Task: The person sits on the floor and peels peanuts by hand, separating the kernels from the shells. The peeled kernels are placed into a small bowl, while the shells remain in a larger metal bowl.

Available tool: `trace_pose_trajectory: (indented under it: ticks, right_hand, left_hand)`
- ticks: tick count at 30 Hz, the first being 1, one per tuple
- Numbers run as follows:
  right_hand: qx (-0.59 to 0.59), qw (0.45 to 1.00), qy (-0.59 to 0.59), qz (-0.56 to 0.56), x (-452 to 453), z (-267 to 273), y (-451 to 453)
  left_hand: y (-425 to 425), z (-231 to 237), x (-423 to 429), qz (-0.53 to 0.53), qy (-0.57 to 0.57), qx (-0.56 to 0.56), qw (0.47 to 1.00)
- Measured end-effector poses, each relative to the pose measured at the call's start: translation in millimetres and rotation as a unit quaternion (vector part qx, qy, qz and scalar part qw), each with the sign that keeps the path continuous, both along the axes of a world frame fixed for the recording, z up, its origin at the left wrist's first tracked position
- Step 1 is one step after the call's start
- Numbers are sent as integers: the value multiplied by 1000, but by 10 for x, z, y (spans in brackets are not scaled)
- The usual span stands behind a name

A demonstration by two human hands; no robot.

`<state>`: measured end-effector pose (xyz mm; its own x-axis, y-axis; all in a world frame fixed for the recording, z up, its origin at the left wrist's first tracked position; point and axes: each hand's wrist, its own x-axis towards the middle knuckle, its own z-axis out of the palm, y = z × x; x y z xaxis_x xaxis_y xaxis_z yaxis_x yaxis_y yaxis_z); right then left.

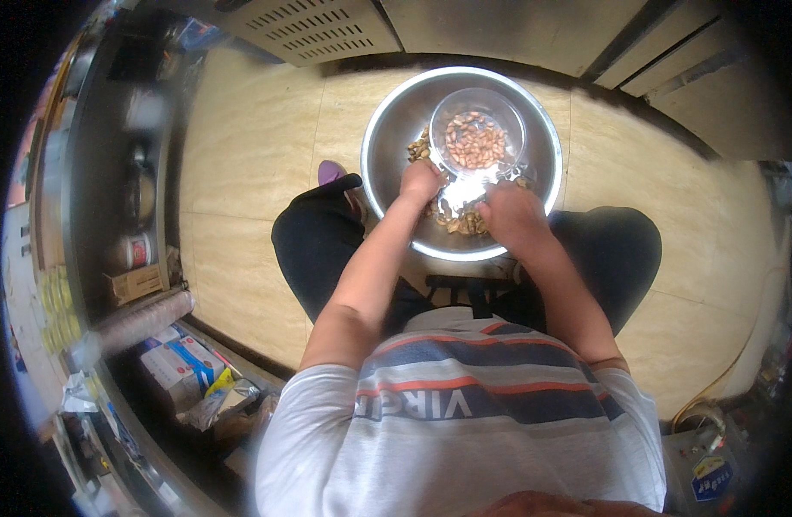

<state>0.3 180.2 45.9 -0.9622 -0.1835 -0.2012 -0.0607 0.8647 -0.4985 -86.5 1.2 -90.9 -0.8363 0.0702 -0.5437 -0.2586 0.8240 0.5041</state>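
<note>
A wide stainless steel basin stands on the floor between my knees. Inside it, towards the far side, sits a clear plastic bowl containing many shelled, pinkish peanuts. Unshelled peanuts or shells lie along the near side of the basin, with more of them left of the bowl. My left hand is curled low in the basin, just left of the bowl's near edge. To the right, my right hand is bent over the shells. Both sets of fingertips are hidden, along with anything pinched in them.
Metal cabinets with a slotted panel border the far side. Shelving on the left holds a tub, a cardboard box, a wrapped roll and packages. A hose curves along the right. Tiled floor surrounds the basin.
</note>
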Motion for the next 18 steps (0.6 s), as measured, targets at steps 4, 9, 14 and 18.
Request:
trace_pose_trajectory:
  ticks: [4,9,14,18]
  right_hand:
    - [12,1000,-18,18,11,2,-20]
    - [-10,999,-34,13,16,-2,-25]
    - [-6,999,-30,30,-15,-34,-57]
    - [-141,989,42,-15,-12,-81,-134]
  left_hand:
    - [116,42,-23,0,33,-68,997]
    - [74,129,-32,-25,45,-60,997]
    - [-124,520,-15,48,-4,22,999]
    - [-208,1002,171,92,-53,226,968]
